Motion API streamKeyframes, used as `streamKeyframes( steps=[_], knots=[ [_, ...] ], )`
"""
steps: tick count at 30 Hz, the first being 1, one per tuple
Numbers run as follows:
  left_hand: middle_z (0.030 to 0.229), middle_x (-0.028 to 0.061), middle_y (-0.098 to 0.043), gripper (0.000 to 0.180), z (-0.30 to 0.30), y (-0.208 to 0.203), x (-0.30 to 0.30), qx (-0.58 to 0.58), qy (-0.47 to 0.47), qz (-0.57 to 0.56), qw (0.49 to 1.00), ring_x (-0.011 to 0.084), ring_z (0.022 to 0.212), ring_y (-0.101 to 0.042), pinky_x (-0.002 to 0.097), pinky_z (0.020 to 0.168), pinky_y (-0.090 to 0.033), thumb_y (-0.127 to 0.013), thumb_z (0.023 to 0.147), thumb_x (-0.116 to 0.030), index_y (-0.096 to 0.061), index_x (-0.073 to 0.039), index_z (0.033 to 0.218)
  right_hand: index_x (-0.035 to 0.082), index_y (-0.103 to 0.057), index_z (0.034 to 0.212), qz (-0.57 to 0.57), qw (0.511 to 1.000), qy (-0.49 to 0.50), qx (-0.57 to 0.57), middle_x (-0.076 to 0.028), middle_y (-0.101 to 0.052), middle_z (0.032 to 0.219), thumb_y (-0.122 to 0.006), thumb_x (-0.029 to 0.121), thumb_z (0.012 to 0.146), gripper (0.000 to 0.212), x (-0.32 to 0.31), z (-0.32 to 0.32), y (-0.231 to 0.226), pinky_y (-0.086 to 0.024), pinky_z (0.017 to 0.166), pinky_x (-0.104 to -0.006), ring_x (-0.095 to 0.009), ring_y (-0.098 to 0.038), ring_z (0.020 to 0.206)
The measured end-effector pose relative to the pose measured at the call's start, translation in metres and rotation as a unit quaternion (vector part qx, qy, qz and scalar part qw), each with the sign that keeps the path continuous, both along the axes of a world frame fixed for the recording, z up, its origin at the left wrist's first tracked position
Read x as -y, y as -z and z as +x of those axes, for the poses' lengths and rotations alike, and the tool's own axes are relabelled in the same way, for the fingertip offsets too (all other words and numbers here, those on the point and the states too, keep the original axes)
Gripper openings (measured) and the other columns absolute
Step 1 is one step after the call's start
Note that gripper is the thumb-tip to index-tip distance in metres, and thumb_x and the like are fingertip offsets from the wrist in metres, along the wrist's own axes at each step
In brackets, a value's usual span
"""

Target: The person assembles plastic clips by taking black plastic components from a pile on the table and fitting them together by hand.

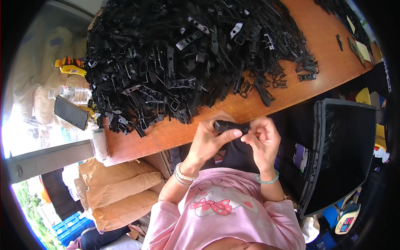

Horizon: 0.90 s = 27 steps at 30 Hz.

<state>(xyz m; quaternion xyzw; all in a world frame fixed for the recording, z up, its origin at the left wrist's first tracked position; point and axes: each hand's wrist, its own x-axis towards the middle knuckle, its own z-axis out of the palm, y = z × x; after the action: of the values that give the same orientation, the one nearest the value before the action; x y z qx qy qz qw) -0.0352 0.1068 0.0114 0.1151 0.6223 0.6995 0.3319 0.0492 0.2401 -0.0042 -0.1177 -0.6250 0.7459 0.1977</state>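
Between my hands, just off the near edge of the table, is a small black plastic part [227, 126], dark and elongated. My left hand [208, 139] is closed round it, with the thumb laid along its side. The fingertips of my right hand [263, 139] pinch its right end; the fingers partly cover that end. Beyond my hands a large heap of black plastic clips [175, 62] is piled on the wooden table [287, 93]. Several loose clips [264, 91] lie along the heap's right side.
A phone [71, 112], a clear plastic bottle [75, 95] and a yellow-and-black package [71, 66] are left of the heap. Brown sacks [121, 187] stand at the lower left. A large black crate [346, 150] stands to my right, below the table edge.
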Motion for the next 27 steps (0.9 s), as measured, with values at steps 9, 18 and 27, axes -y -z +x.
streamKeyframes(
  steps=[9, 18, 27],
  knots=[
    [0.075, 0.0077, -0.053, 0.018, -0.018, -0.021, 0.004, -0.296, 0.081, -0.026, 0.952, 0.0183, 0.063, -0.056, 0.0318, 0.054, -0.044, -0.069, 0.081, -0.015, -0.062, 0.002, 0.083, -0.008, -0.058, 0.1, -0.099, 0.995, -0.025, 0.005, -0.011, -0.061, 0.09, -0.056, 0.002, 0.088, 0.016, 0.001, 0.0, 0.014, -0.043, 0.054, -0.0215, -0.012, -0.06, 0.069],
    [0.074, 0.0088, -0.055, 0.008, -0.114, -0.039, -0.075, -0.752, 0.052, -0.311, 0.579, 0.0212, 0.072, -0.058, 0.0303, 0.065, -0.048, -0.068, 0.069, -0.006, -0.063, -0.001, 0.073, -0.006, -0.058, 0.099, -0.111, 0.991, -0.03, 0.064, -0.012, -0.065, 0.081, -0.059, 0.006, 0.088, 0.016, -0.004, 0.0, 0.029, -0.043, 0.054, -0.0198, -0.012, -0.063, 0.072],
    [0.071, 0.0089, -0.059, 0.013, -0.115, -0.031, -0.12, -0.729, 0.094, -0.495, 0.462, 0.0207, 0.06, -0.063, 0.0292, 0.049, -0.048, -0.07, 0.061, -0.011, -0.063, -0.004, 0.069, -0.006, -0.059, 0.096, -0.093, 0.993, -0.028, 0.072, -0.009, -0.062, 0.085, -0.06, 0.003, 0.086, 0.013, -0.007, -0.008, 0.024, -0.047, 0.051, -0.0195, -0.013, -0.065, 0.072]
  ],
)
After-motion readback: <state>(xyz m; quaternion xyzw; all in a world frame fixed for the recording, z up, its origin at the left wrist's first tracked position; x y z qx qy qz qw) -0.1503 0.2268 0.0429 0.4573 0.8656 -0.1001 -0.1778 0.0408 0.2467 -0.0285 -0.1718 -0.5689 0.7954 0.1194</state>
